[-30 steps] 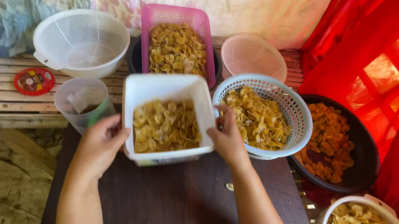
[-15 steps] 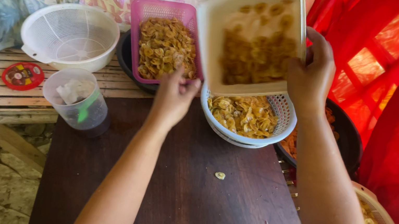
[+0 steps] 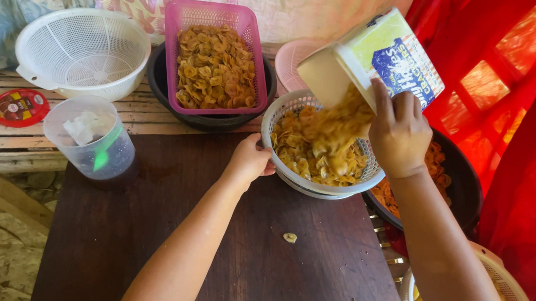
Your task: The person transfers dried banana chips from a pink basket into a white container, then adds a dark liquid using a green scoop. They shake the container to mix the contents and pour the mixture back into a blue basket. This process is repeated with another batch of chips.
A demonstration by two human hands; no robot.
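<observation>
My right hand grips a white square tub tipped over, and yellow banana chips pour out of it into a white round basket that holds more chips. My left hand rests against the near left rim of that basket. One loose chip lies on the dark wooden table in front of the basket.
A pink basket of chips sits in a black bowl at the back. A white colander, a clear lidded jar and a red lid stand left. A dark bowl of orange chips and another basket are right.
The tub went from resting on the table in both hands to being lifted and tipped. Now only my right hand holds it, chips pour out, and my left hand is at the basket rim.
</observation>
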